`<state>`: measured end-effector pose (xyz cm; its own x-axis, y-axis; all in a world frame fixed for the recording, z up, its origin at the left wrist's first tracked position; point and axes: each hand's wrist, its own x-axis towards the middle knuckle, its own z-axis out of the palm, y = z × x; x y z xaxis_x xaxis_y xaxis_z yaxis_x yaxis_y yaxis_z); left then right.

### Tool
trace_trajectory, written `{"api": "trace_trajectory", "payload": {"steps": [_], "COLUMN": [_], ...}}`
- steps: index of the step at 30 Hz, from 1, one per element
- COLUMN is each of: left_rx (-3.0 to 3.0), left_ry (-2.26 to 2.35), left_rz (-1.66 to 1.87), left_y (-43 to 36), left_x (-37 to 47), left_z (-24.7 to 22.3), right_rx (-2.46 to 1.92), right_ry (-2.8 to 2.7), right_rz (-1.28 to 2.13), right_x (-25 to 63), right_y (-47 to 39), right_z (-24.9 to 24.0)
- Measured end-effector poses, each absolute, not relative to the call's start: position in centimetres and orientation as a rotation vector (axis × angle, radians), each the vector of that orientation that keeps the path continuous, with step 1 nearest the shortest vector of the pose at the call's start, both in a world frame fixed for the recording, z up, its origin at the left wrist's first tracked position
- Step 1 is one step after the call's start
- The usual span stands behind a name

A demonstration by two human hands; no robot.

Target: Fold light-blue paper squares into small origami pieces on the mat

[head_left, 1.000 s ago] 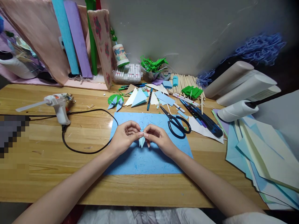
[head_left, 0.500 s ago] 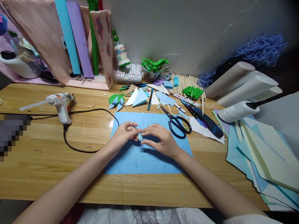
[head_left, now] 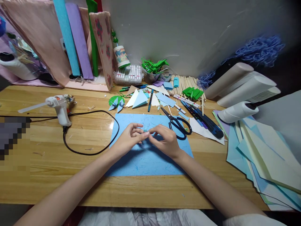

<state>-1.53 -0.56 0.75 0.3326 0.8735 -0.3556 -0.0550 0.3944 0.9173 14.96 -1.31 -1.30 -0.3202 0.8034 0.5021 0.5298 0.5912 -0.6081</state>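
Above the blue sheet (head_left: pixel 141 163), my left hand (head_left: pixel 131 135) pinches a small folded piece of light blue paper (head_left: pixel 145 130), mostly hidden by the fingers. My right hand (head_left: pixel 166 139) meets it from the other side, thumb and forefinger closed at the same piece. Black-handled scissors (head_left: pixel 177 125) lie half on the sheet, just beyond my right hand. Past the sheet's far edge rest a green round piece and a blue folded paper shape (head_left: pixel 117 104).
A white glue gun (head_left: pixel 60 110) with a black cord (head_left: pixel 90 153) is at left. Paper triangles (head_left: pixel 141 99), markers (head_left: pixel 129 73) and pens (head_left: pixel 202 117) lie along the back. Stacked paper sheets (head_left: pixel 265 153) and white rolls (head_left: pixel 238 112) occupy the right side.
The hands have come closer together, and the right fingertips have closed in on the small paper piece. It was more visible between them before; now the fingers cover most of it.
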Motion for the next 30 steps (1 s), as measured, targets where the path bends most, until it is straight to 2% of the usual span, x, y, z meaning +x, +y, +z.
{"api": "trace_trajectory", "payload": {"steps": [13, 26, 30], "left_rx": [1.099, 1.711, 1.618], "left_ry": [0.989, 1.259, 1.272], "left_rz": [0.860, 0.897, 0.879], "left_y": [-0.8, -1.8, -1.3], "left_x": [-1.6, -1.6, -1.8], "left_z": [-0.1, 0.8, 1.0], "right_rx": [-1.093, -1.105, -1.093], "right_ry": [-1.930, -2.081, -2.059], "right_rz": [0.425, 0.211, 0.264], "right_x": [14.1, 14.2, 14.1], "right_y": [-1.8, -1.7, -1.8], "right_z": [-1.3, -1.6, -1.6]}}
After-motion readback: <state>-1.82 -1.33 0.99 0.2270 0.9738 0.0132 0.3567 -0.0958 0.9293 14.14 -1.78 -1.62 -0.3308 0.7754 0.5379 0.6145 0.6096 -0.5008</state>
